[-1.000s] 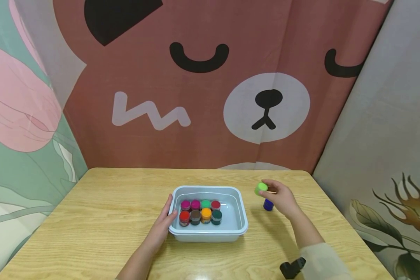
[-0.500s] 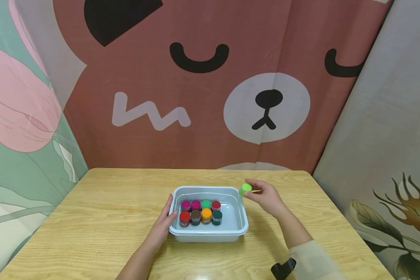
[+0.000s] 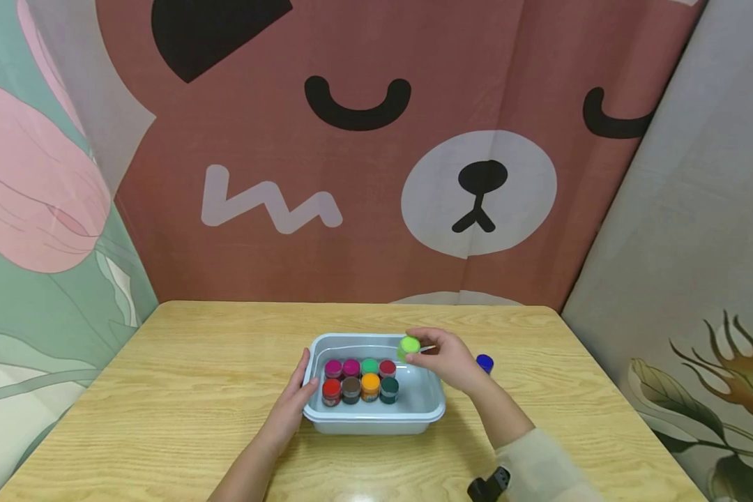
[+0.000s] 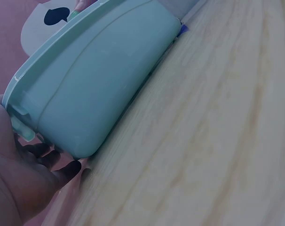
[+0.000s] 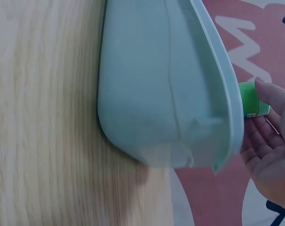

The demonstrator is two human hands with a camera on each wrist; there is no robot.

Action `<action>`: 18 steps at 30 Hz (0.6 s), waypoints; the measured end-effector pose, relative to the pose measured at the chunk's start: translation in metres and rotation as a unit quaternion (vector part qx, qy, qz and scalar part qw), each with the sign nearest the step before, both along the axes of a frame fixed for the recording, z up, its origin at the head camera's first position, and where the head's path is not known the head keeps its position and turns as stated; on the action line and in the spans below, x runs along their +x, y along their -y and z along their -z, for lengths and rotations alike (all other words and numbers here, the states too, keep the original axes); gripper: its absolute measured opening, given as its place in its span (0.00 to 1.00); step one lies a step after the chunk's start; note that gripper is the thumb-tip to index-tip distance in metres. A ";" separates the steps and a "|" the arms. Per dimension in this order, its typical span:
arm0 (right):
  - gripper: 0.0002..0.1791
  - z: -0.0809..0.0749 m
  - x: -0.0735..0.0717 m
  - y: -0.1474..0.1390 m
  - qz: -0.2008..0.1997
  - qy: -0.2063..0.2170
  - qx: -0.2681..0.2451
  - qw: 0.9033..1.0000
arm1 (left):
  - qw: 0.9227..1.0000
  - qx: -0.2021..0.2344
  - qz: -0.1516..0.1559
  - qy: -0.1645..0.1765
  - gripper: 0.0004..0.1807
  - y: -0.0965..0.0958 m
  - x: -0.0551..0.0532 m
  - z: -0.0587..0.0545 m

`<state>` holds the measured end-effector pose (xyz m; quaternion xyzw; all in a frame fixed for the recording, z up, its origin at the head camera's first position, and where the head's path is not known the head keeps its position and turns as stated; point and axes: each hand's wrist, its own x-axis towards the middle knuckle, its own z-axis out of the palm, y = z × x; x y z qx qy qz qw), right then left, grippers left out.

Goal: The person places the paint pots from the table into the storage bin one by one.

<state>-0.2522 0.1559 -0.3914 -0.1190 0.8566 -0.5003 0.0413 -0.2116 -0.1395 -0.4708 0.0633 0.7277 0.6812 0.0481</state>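
Note:
My right hand (image 3: 447,359) pinches a small light green paint jar (image 3: 408,347) between thumb and fingers, over the right back part of a pale blue plastic tub (image 3: 408,417). In the right wrist view the green jar (image 5: 248,100) shows just beyond the tub's rim. At the tub's left end, my left hand (image 3: 291,401) grips the rim, thumb over the edge and fingers along the outer wall. Two rows of capped paint jars stand inside the tub, among them a red jar (image 3: 331,392), a brown jar (image 3: 351,390) and an orange jar (image 3: 370,388).
A dark blue paint jar (image 3: 484,363) stands on the wooden table (image 3: 182,390) right of the tub, partly behind my right wrist. A black device (image 3: 489,484) sits by the right sleeve. Behind the table hangs a printed bear curtain (image 3: 364,174).
My right hand has carried the light green jar leftward, from above the blue jar to over the tub. The left hand and the tub have stayed in place.

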 end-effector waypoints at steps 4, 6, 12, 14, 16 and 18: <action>0.25 0.003 0.000 0.011 -0.027 -0.007 0.006 1.000 | 1.000 0.001 0.001 0.000 0.36 0.000 0.000 0.000; 0.25 0.005 0.001 0.016 -0.037 -0.011 0.009 0.999 | 1.000 0.002 0.001 0.000 0.36 0.000 0.000 0.000; 0.24 0.013 0.004 0.032 -0.067 -0.022 0.019 0.997 | 1.000 0.002 0.002 0.003 0.36 0.000 0.001 0.000; 0.24 0.015 0.004 0.036 -0.080 -0.020 0.018 0.996 | 1.000 0.002 0.001 0.004 0.36 0.000 0.001 -0.001; 0.24 0.017 0.004 0.040 -0.090 -0.020 0.020 0.996 | 1.000 0.001 0.001 0.006 0.36 0.000 0.001 -0.002; 0.23 0.018 0.005 0.044 -0.097 -0.017 0.025 0.995 | 1.000 0.000 0.001 0.006 0.36 0.000 0.001 -0.002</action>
